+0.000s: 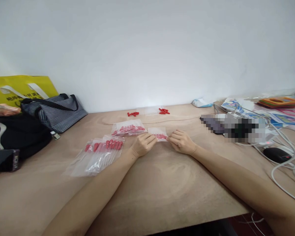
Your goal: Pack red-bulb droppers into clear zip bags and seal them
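Observation:
Between my hands lies a small clear plastic bag with several red-ended pieces inside. My left hand is closed on the bag's left edge, and the fingers of my right hand pinch its right edge. Just left of it, another clear bag of red-ended pieces rests flat. Nearer to me, beside my left forearm, overlapping filled bags show red ends and thin pale stems. Toward the wall are loose red pieces and a group of red-ended sticks with pale stems.
On the left stand a striped bag, a yellow bag and a black bag. To the right are a blurred-out object, a black mouse, white cables and stacked colored frames. The wooden table's front edge is close.

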Motion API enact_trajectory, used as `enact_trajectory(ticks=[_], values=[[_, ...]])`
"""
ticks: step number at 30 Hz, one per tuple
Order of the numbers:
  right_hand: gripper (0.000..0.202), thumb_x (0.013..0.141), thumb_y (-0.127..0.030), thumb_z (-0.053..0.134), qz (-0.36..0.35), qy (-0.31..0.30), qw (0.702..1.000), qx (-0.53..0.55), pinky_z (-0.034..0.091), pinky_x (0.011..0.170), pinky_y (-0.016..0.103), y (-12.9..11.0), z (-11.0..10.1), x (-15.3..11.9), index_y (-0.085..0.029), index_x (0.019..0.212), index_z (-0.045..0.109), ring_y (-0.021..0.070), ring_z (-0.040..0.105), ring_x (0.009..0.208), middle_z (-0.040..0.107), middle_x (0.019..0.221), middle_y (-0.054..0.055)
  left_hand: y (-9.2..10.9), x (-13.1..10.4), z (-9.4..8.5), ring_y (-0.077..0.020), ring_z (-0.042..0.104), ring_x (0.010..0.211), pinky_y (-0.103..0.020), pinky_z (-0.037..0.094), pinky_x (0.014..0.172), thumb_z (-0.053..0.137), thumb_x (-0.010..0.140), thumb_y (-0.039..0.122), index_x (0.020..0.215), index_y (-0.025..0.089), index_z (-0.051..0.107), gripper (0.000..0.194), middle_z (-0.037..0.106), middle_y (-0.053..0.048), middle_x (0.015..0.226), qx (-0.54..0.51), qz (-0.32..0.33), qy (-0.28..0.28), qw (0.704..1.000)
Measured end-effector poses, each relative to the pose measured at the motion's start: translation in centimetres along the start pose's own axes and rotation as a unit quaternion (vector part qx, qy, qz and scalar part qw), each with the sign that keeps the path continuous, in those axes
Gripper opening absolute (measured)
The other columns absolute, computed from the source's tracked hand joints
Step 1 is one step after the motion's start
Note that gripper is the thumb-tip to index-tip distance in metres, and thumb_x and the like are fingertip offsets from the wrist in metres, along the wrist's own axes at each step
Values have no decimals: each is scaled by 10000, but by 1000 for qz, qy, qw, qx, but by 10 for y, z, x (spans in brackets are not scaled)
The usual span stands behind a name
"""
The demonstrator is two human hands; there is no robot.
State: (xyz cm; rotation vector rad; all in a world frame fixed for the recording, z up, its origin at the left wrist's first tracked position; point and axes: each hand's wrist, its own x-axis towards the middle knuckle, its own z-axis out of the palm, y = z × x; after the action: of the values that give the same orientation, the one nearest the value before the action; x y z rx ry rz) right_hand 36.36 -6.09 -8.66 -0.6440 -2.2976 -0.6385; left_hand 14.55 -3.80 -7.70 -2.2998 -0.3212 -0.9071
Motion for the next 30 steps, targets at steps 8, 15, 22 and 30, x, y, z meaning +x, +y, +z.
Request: enact_trajectory(ticks=[8,15,22,30], values=[[223,813,-128,377,6,-12,1000,-4,328,597,261,2,-2,-3,-151,717,576,131,433,628,556,646,45,4,0,-4,-113,512,566,-231,400,528,337,867,84,754,135,552,248,548,-21,625,25,-15,-47,998],[209,803,-112,380,22,-18,1000,-10,318,609,258,7,0,-7,-154,726,570,132,441,650,550,643,41,2,0,-1,-128,476,514,-247,375,490,368,882,168,645,136,501,274,485,-10,559,49,-17,-56,997],[225,812,-118,371,36,-31,999,-22,302,623,260,13,0,-10,-154,706,566,131,442,664,537,626,36,0,-1,-2,-143,523,624,-254,431,585,252,896,105,757,109,537,317,542,-51,665,5,-21,-108,994],[191,832,-251,440,38,-22,997,-61,274,624,285,0,5,4,-182,756,601,141,431,691,571,689,34,3,2,7,-134,522,557,-244,419,531,283,898,150,702,122,546,329,543,-43,622,-5,-24,-107,994]])
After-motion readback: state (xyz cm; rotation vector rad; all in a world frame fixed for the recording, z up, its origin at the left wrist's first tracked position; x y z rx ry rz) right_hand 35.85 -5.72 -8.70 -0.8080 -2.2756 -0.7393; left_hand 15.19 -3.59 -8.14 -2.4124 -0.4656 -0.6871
